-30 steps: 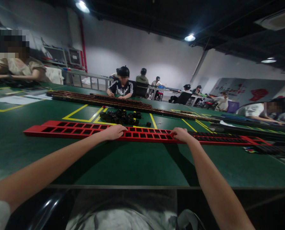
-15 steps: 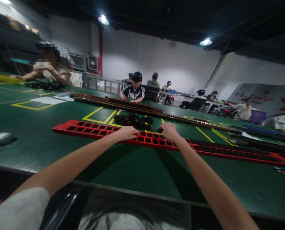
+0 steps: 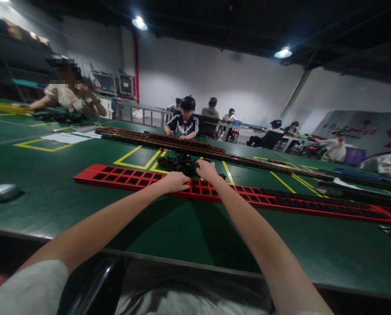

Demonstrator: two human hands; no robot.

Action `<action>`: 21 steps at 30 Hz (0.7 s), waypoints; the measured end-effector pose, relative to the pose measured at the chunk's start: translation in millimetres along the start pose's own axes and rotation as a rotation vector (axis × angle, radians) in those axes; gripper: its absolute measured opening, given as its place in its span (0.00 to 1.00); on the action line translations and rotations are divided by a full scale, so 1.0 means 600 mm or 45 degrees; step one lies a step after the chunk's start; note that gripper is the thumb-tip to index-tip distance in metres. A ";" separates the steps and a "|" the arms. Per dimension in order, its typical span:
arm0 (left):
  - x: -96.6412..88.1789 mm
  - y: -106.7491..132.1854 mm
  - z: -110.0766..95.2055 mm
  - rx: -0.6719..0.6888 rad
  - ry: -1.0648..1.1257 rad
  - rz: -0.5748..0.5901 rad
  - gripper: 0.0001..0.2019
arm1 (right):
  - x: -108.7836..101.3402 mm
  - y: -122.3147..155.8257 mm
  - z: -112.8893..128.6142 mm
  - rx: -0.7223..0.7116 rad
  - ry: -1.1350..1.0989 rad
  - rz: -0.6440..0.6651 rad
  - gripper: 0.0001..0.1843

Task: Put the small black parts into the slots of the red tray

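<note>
A long red tray point(image 3: 95, 176) with rows of square pockets lies across the green table. My left hand point(image 3: 177, 181) rests on its middle with the fingers curled down at the pockets; what they hold, if anything, is hidden. Just behind the tray is a loose pile of small black parts point(image 3: 174, 163). At the pile's right end is my right hand point(image 3: 206, 169), its fingers bent and closed over the parts. Whatever lies under those fingertips cannot be made out. Black pieces point(image 3: 300, 202) fill the pockets in the tray's right stretch.
Long brown-and-black strips point(image 3: 159, 139) lie stacked behind the pile. A silvery rounded object point(image 3: 3, 192) sits at the left, and papers point(image 3: 65, 138) lie farther back. Yellow tape lines mark the green table point(image 3: 182, 227). A person point(image 3: 185, 120) works opposite; another point(image 3: 68, 94) sits at left.
My right hand has moved left, from above the tray's far edge to the right end of the black pile. My left hand stays in place on the tray.
</note>
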State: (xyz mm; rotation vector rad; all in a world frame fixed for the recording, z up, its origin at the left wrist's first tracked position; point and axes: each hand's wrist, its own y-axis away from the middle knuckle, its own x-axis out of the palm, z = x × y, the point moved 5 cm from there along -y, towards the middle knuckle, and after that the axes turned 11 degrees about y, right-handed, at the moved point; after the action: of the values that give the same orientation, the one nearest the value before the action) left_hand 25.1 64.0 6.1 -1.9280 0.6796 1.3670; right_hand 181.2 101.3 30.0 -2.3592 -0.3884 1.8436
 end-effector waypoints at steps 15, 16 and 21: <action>0.001 0.013 0.004 0.081 0.139 -0.065 0.15 | 0.012 0.007 0.020 -0.053 -0.009 0.054 0.19; 0.001 0.013 0.004 0.087 0.145 -0.068 0.15 | 0.010 0.013 0.017 -0.053 -0.029 0.028 0.21; -0.001 0.015 0.000 0.116 0.168 -0.100 0.14 | -0.008 0.051 -0.005 0.011 -0.267 -0.212 0.23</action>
State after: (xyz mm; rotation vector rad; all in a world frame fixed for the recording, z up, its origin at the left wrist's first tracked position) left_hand 18.3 58.1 4.6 -1.9636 0.7085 1.1492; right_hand 186.6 70.5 27.6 -2.0629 -0.5787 2.0117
